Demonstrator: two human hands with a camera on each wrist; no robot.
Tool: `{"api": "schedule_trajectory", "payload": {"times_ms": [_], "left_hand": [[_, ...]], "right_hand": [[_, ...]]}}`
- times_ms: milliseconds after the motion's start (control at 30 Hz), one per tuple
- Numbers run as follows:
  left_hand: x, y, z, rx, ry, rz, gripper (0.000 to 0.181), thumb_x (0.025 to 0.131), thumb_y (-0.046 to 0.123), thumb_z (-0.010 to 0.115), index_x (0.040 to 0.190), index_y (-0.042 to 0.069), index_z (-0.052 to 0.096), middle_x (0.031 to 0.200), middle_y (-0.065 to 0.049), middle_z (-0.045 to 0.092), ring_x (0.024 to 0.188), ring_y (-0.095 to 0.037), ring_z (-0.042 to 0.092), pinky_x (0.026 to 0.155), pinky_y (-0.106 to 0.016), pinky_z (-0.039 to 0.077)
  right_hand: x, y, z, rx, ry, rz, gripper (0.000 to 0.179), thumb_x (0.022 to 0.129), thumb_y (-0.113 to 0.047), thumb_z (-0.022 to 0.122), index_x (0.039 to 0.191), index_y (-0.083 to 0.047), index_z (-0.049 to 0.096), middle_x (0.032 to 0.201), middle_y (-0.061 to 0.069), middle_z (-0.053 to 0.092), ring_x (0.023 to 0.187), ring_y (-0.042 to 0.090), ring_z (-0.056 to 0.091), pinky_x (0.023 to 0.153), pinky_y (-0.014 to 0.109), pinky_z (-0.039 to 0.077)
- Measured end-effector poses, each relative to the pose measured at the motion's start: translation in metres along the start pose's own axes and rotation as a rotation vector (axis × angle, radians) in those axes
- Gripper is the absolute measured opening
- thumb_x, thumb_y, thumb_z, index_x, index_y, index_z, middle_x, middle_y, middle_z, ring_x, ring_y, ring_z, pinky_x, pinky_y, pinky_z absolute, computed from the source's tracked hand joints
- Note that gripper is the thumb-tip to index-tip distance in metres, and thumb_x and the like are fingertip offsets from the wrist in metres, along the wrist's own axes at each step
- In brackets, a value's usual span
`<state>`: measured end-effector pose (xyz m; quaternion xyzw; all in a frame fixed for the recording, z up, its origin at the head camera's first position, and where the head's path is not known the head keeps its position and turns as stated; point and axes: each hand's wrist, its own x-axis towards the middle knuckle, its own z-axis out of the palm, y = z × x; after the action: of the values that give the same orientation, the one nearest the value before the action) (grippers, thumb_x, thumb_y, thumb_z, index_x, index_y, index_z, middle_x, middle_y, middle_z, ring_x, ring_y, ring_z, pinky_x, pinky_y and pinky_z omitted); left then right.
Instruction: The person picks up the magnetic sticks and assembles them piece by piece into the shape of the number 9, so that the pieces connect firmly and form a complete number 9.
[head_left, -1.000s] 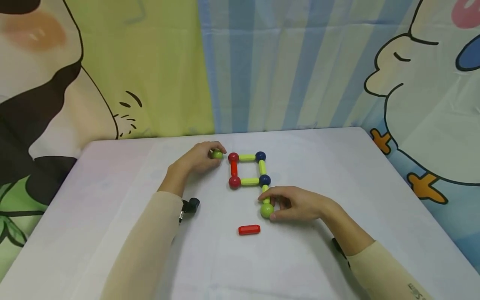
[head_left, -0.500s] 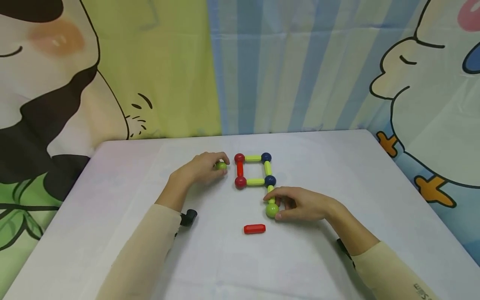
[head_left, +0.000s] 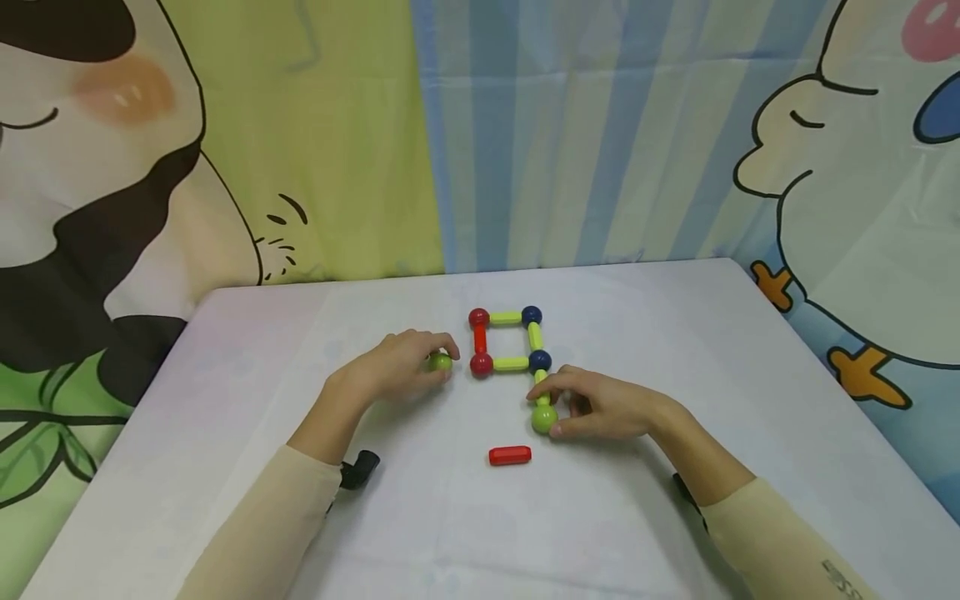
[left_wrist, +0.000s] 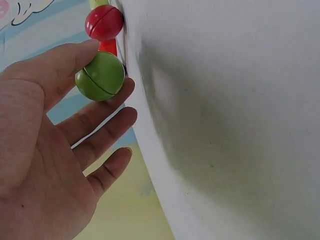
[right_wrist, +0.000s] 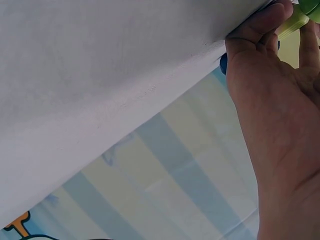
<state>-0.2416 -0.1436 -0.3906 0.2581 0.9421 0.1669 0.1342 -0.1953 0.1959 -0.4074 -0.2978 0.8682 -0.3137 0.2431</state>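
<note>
My left hand (head_left: 397, 365) pinches a loose green ball (left_wrist: 102, 76) between thumb and index finger, its other fingers spread apart in the left wrist view. Just right of it lies a square of red and dark blue balls (head_left: 539, 360), joined by yellow-green sticks (head_left: 511, 364) and one red stick (head_left: 480, 338). From the square's near blue ball, another yellow-green stick (head_left: 542, 379) runs toward me and ends in a second green ball (head_left: 544, 419). My right hand (head_left: 600, 406) holds this end, thumb at the ball and index finger over the stick.
A single red stick (head_left: 510, 455) lies nearer to me on the white-covered table (head_left: 420, 517). Behind the table's far edge hangs a printed curtain (head_left: 555, 133) with stripes and cartoon figures. A black wrist camera (head_left: 360, 469) sits under my left sleeve.
My left hand has drawn back toward me with the green ball, from beside the far red ball to level with the near one. My right hand keeps its hold.
</note>
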Motion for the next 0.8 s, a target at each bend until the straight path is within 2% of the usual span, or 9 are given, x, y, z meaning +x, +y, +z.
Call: {"api": "schedule_trajectory", "payload": {"times_ms": [233, 567, 800], "left_hand": [[-0.013, 0.004, 0.003, -0.042, -0.045, 0.006, 0.026, 0.100, 0.023, 0.066, 0.126, 0.025, 0.065, 0.116, 0.000, 0.064, 0.104, -0.021, 0.056, 0.095, -0.043, 0.047], [-0.022, 0.003, 0.006, 0.023, -0.037, 0.023, 0.028, 0.096, 0.025, 0.072, 0.123, 0.026, 0.067, 0.108, 0.002, 0.060, 0.105, -0.022, 0.051, 0.091, -0.042, 0.045], [-0.026, 0.003, 0.011, 0.020, -0.031, 0.053, 0.027, 0.095, 0.025, 0.072, 0.121, 0.027, 0.069, 0.103, 0.001, 0.057, 0.101, -0.022, 0.048, 0.083, -0.037, 0.043]], "right_hand": [[0.000, 0.000, -0.001, -0.003, 0.002, 0.020, 0.047, 0.093, -0.037, 0.076, 0.137, -0.034, 0.061, 0.126, 0.005, 0.050, 0.091, 0.020, 0.053, 0.076, 0.029, 0.048], [-0.002, 0.000, -0.003, -0.001, 0.004, 0.026, 0.048, 0.093, -0.037, 0.077, 0.138, -0.035, 0.060, 0.127, 0.004, 0.049, 0.092, 0.020, 0.054, 0.076, 0.030, 0.049], [-0.003, 0.001, -0.003, 0.004, -0.003, 0.008, 0.048, 0.094, -0.037, 0.076, 0.139, -0.032, 0.060, 0.128, 0.005, 0.050, 0.092, 0.021, 0.053, 0.077, 0.030, 0.048]]}}
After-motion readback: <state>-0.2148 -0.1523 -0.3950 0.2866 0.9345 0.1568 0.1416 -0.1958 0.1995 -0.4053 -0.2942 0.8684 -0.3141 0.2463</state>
